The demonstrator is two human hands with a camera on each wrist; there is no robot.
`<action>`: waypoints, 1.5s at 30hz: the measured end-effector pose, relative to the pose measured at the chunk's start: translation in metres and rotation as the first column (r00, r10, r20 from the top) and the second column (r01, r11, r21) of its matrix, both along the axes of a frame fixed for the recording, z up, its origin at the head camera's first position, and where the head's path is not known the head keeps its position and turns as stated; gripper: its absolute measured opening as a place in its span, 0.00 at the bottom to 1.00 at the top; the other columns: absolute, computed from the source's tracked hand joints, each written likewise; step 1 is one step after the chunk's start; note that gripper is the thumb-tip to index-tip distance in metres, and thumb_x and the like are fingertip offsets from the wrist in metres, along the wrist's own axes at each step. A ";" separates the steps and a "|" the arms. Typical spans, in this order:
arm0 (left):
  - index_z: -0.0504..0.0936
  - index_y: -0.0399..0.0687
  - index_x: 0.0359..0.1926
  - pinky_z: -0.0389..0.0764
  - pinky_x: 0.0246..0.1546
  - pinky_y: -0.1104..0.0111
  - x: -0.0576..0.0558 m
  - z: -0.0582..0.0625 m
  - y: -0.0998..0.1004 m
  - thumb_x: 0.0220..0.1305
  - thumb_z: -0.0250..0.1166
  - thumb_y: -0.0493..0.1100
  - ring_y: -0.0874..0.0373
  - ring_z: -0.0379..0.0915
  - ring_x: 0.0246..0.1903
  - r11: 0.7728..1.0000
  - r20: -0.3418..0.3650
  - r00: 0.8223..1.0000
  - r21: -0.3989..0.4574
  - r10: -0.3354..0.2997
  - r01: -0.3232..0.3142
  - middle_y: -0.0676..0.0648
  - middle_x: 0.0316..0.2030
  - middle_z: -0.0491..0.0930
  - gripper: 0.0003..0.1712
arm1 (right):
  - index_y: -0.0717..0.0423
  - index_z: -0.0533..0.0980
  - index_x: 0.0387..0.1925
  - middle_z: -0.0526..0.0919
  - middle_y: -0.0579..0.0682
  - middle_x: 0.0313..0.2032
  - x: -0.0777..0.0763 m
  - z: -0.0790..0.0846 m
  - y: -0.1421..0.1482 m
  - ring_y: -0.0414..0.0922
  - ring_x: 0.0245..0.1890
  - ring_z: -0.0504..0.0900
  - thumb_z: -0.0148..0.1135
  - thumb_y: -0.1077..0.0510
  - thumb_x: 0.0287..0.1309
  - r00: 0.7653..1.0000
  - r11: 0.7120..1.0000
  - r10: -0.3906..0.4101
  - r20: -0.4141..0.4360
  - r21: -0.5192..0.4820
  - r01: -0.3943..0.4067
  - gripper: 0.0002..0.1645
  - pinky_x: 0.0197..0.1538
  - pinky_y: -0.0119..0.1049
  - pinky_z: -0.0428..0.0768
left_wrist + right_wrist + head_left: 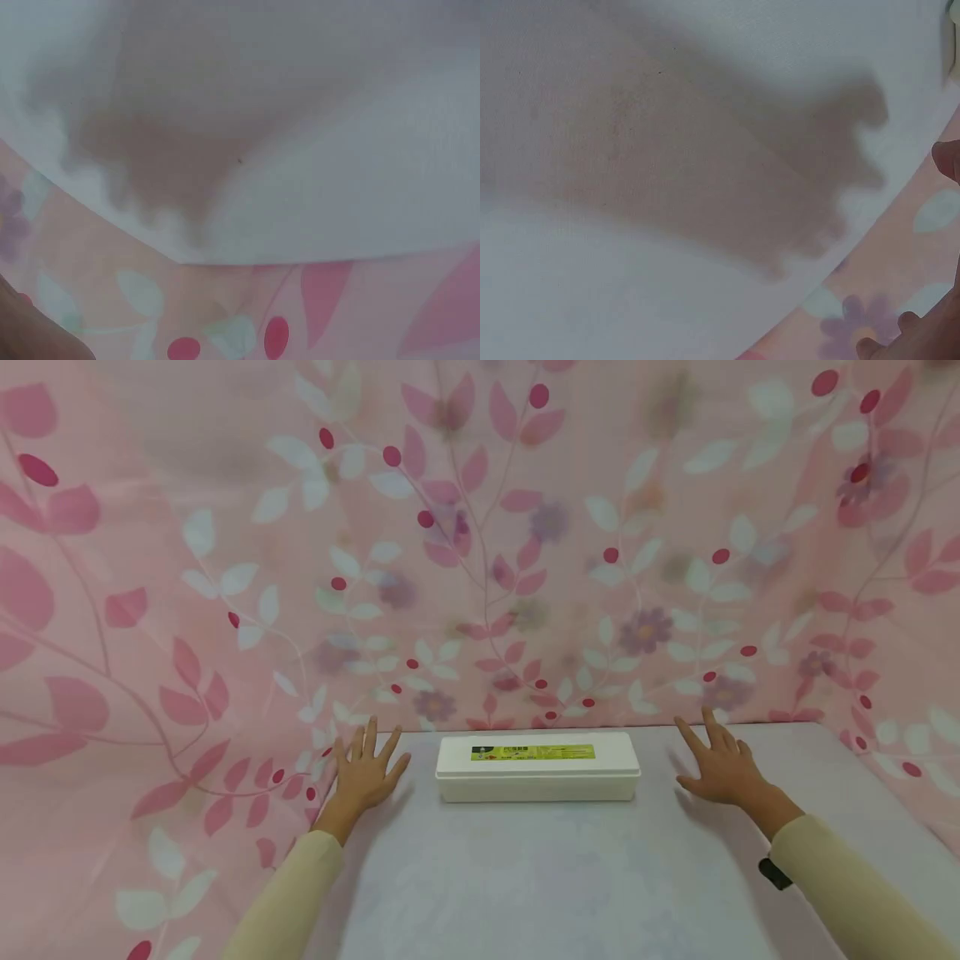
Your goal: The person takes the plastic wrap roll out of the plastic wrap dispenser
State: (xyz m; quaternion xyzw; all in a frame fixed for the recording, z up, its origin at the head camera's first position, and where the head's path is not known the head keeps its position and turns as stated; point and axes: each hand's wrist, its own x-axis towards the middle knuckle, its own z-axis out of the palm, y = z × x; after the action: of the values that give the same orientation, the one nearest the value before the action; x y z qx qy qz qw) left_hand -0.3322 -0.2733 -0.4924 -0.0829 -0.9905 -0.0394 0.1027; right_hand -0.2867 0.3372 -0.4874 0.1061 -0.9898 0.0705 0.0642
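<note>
A long white box (537, 787) with a lid and a yellow-green label (532, 752) lies crosswise near the far edge of the table. To its left my left hand (365, 777) is held over the table with fingers spread, holding nothing. On the box's other side my right hand (723, 768) also has its fingers spread and grips nothing. Both hands are apart from the box. The left wrist view catches only a bit of the hand (37, 330) at the lower left corner, beside its shadow. In the right wrist view, fingers (911, 324) show at the right edge.
A pale table (555, 877) spreads out in front of me. Pink curtains (525, 568) with leaf and flower prints hang behind it and along both sides. A small black object (775, 873) sits at the right sleeve's cuff.
</note>
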 end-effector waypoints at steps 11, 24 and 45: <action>0.52 0.66 0.78 0.36 0.68 0.31 0.001 0.012 0.011 0.72 0.41 0.71 0.36 0.36 0.76 0.996 -0.028 0.996 -0.025 -0.083 0.082 0.38 0.79 0.38 0.39 | 0.45 0.33 0.79 0.31 0.72 0.75 -0.004 0.007 -0.001 0.78 0.65 0.56 0.68 0.43 0.54 0.999 1.000 0.018 -0.048 -0.007 -0.018 0.66 0.58 0.77 0.60; 0.50 0.62 0.78 0.44 0.69 0.34 -0.009 0.026 0.027 0.70 0.52 0.61 0.39 0.36 0.77 0.943 -0.210 0.927 0.050 -0.312 0.328 0.39 0.79 0.33 0.41 | 0.45 0.36 0.79 0.32 0.68 0.76 -0.012 0.031 -0.024 0.75 0.63 0.64 0.45 0.37 0.72 0.995 0.982 0.031 -0.093 -0.184 -0.048 0.46 0.56 0.79 0.60; 0.36 0.66 0.79 0.45 0.70 0.36 0.003 0.018 0.061 0.73 0.43 0.67 0.37 0.28 0.77 0.933 0.033 0.936 0.098 -0.350 0.345 0.43 0.78 0.22 0.42 | 0.39 0.37 0.79 0.36 0.62 0.78 -0.009 0.022 -0.074 0.75 0.68 0.60 0.58 0.20 0.50 0.990 0.973 0.130 0.059 -0.200 -0.116 0.67 0.57 0.76 0.64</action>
State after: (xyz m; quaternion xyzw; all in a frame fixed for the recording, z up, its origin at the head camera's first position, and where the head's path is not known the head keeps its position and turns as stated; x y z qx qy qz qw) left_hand -0.3297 -0.2126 -0.4745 -0.2509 -0.9596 -0.1040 0.0729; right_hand -0.2959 0.2635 -0.4653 0.1577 -0.9712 0.1755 0.0343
